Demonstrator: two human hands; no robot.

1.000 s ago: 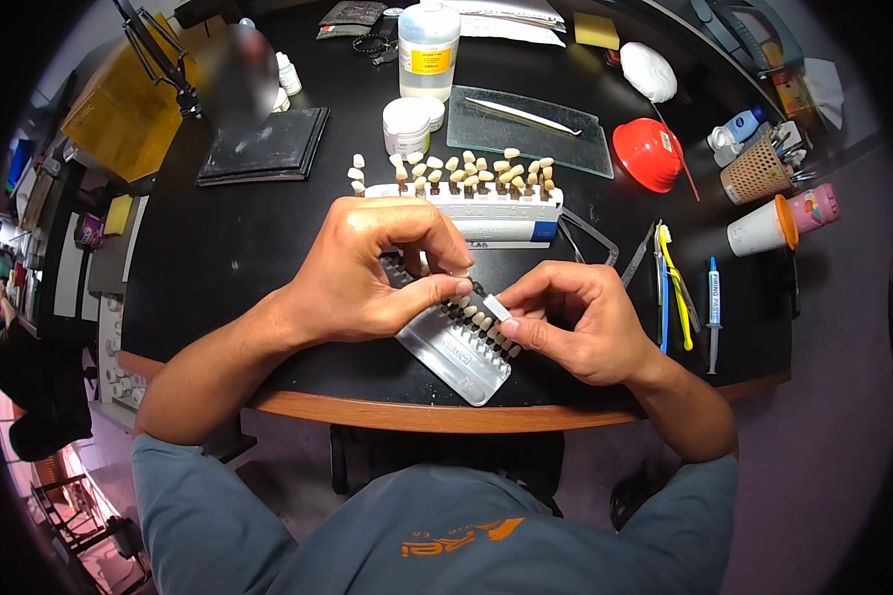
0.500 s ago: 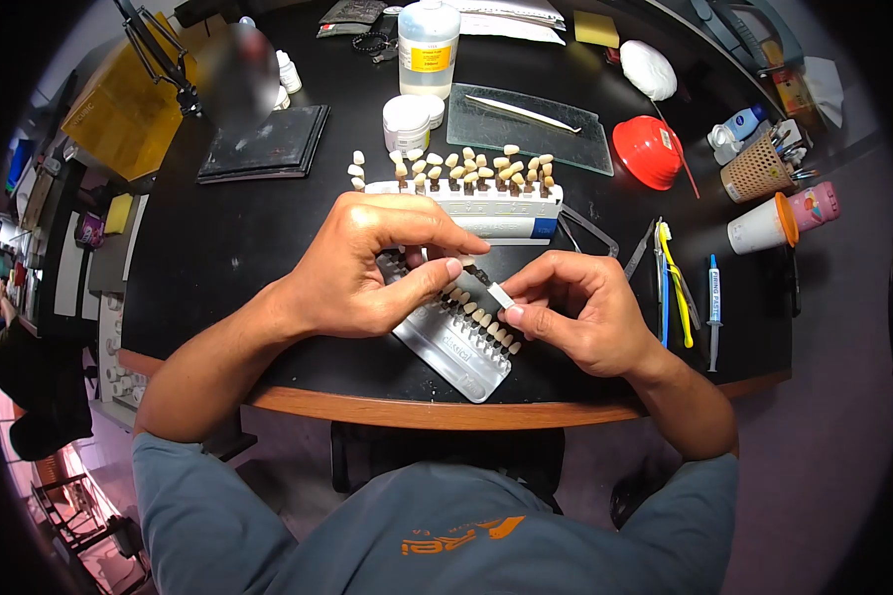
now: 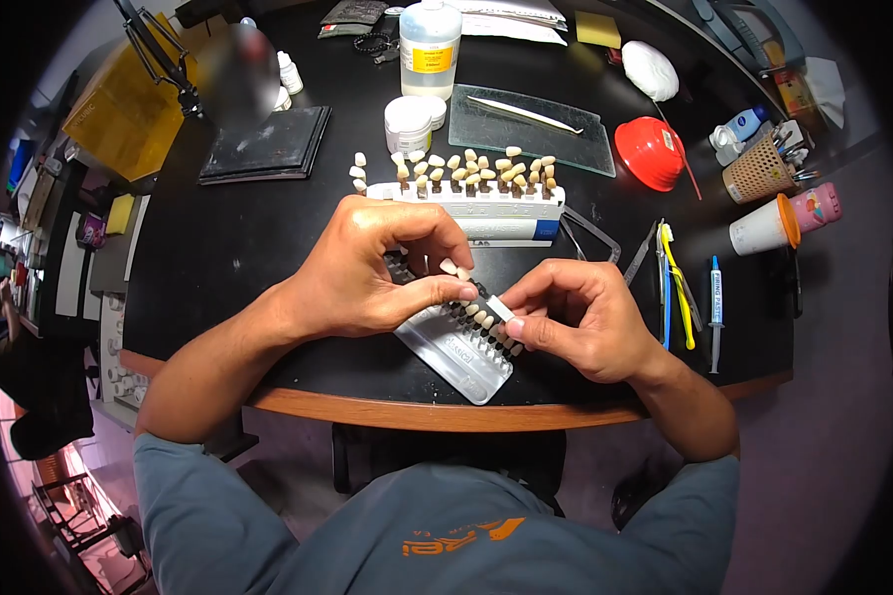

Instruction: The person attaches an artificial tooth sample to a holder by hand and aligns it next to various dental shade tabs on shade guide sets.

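Note:
In the head view, my right hand (image 3: 577,315) pinches the white handle of a dental shade tab (image 3: 501,308) between thumb and forefinger. The tab's dark stem points up and left toward my left hand (image 3: 382,273). The thumb and curled forefinger of that hand close around small pale tooth-shaped pieces (image 3: 449,267) at the tab's tip. Whether these are one piece or two separate ones, I cannot tell. Under both hands lies a silver shade guide (image 3: 456,369) with a row of tooth tabs, partly hidden by my left hand.
Behind my hands stands a white shade guide holder (image 3: 496,210) with several tooth tabs. Farther back are a jar (image 3: 408,124), a clear bottle (image 3: 429,74) and a glass slab (image 3: 536,134). On the right are a red bowl (image 3: 649,154), toothbrush (image 3: 680,288) and syringe (image 3: 715,317).
My left forefinger has drawn back and curled, baring the pale tooth-shaped pieces by the thumb. The shade tab stays in my right hand, nearly in place.

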